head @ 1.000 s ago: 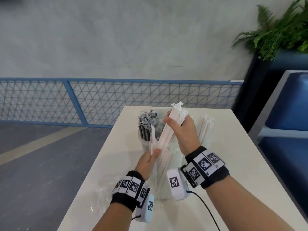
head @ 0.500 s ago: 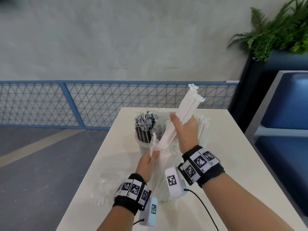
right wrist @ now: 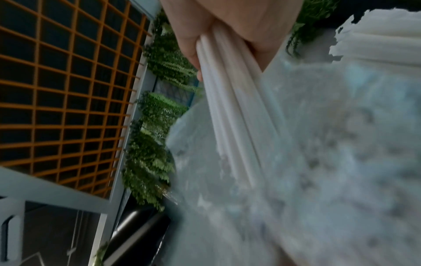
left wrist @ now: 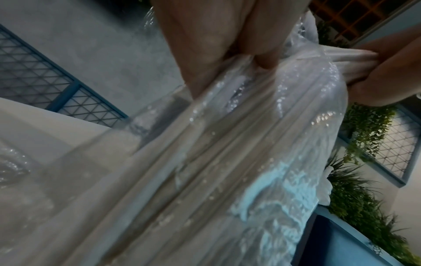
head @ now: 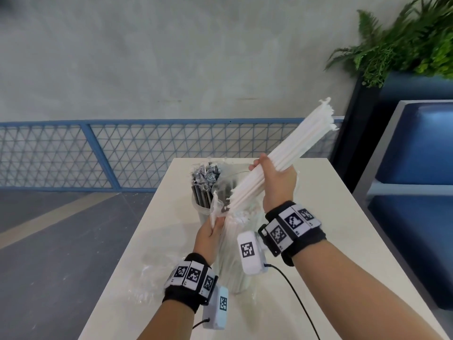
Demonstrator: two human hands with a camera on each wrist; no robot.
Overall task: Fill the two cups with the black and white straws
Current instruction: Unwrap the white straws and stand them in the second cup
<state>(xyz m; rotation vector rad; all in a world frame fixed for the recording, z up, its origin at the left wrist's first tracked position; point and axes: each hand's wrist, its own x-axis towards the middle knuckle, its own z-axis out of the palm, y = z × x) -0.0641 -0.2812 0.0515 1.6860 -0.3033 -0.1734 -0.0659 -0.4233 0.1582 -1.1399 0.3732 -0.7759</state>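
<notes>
Seemingly half done: black straws (head: 204, 190) already fill the cup (head: 202, 212) behind the plastic bag (head: 234, 253) pinched by left hand (head: 210, 238), while right hand (head: 275, 184) fingers grip white straws (head: 289, 155), not yet cupped.

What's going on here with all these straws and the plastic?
A person stands at a white table sorting straws into cups. The right hand grips a bundle of white straws, tilted up and to the right, with its lower end at the mouth of a clear plastic bag. The left hand pinches the bag's edge. More white straws are in the bag. Behind it, a cup already holds wrapped black straws. The second cup is hard to make out behind the hands.
</notes>
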